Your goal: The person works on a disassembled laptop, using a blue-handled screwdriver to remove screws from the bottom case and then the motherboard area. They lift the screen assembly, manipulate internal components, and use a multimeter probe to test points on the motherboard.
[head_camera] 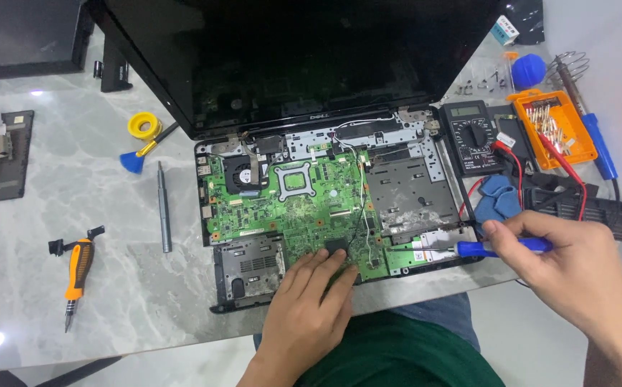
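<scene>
Seen from the head camera, the left hand (309,304) rests with fingers spread flat on the green circuit board (289,208) inside an opened laptop (325,179). The right hand (565,261) pinches a blue-handled screwdriver (468,249), its tip at the board's right edge; a multimeter (471,136) lies nearby.

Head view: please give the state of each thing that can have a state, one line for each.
laptop: lid open, screen dark, base uncovered
green board: exposed in the base
left hand: fingers flat on the board's front edge
right hand: gripping a blue screwdriver
blue screwdriver: tip at the board's right edge
multimeter: leads plugged in
</scene>
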